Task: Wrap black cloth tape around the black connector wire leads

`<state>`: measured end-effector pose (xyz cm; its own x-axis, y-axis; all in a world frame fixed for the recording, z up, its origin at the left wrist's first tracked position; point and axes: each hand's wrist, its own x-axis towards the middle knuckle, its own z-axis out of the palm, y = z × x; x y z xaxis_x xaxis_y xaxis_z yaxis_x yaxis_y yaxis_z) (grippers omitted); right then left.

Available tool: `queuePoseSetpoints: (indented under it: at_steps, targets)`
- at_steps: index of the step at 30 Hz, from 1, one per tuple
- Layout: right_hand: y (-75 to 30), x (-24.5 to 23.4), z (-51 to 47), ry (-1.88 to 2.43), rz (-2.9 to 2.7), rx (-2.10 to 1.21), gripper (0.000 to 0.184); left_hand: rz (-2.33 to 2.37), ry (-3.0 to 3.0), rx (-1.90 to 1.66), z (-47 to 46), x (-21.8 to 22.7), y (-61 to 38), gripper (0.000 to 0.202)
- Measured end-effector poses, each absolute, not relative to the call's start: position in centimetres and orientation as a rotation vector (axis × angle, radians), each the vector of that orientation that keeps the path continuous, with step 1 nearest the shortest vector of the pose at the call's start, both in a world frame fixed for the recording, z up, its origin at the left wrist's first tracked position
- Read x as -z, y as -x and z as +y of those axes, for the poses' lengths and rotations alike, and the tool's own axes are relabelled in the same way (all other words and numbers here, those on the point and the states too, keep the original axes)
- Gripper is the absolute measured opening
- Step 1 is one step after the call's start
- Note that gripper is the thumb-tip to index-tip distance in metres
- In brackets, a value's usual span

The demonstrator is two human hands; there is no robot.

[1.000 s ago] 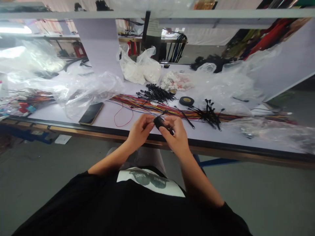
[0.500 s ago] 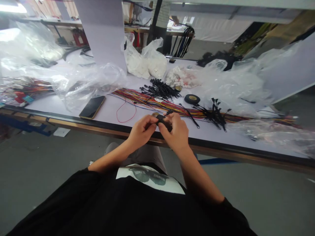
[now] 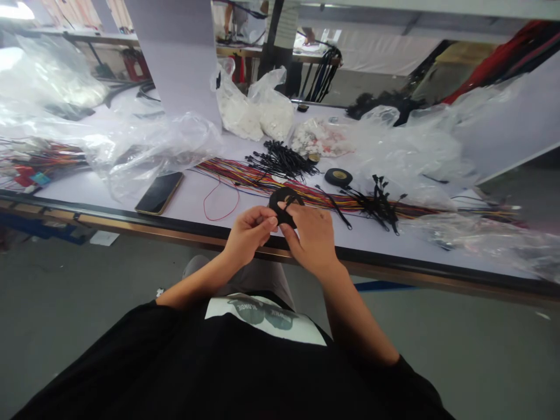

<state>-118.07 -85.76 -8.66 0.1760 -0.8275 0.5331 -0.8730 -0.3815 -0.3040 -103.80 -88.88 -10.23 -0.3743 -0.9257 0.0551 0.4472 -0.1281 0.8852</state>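
Note:
A roll of black tape [image 3: 284,201] is upright over the front edge of the bench, its flat side turned towards me. My right hand [image 3: 312,233] is closed on the roll, fingers over its side and thumb at the lower rim. To its left, my left hand [image 3: 251,230] pinches with thumb and forefinger close against the roll's edge; what lies between those fingertips is too small to make out. Behind both hands runs a long bundle of red, yellow and black wires [image 3: 245,175]. A second roll of black tape [image 3: 338,177] lies flat beyond my right hand.
A phone [image 3: 160,192] and a loop of thin red wire [image 3: 205,205] lie on the left. Short black cables [image 3: 284,160] are heaped behind the wires, with another black cable bunch [image 3: 380,204] on the right. Clear plastic bags [image 3: 402,151] and bags of white parts [image 3: 254,114] stand behind.
The tape roll has turned from edge-on to show its flat side and sits slightly higher. My right fingers have moved onto its face. The left hand stays pinched and has shifted slightly left.

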Motion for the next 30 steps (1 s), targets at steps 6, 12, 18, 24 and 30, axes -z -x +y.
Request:
queuePoseSetpoints:
  at_steps: [6,12,18,24,30]
  targets:
    - [118.2,10.9,-87.0,-2.399,-1.459,-1.496,0.022,-1.015,-0.588,2.11,-89.9,10.8,103.8,0.041]
    - [118.4,11.3,-87.0,-2.608,-1.535,-2.0,0.028,-1.002,-0.576,2.366,-90.8,11.1,104.0,0.034]
    - [118.1,10.9,-86.8,-2.121,-1.883,-2.353,0.027,-1.199,-0.636,1.876,-90.4,10.8,104.0,0.022]
    - [118.0,10.2,-86.3,-2.094,-2.017,-1.959,0.026,-1.572,-0.654,1.477,-90.6,11.0,103.2,0.014]
    - [117.2,10.2,-86.1,-2.078,-2.215,-1.939,0.018,-1.532,-0.819,1.267,-90.8,12.3,104.7,0.006]
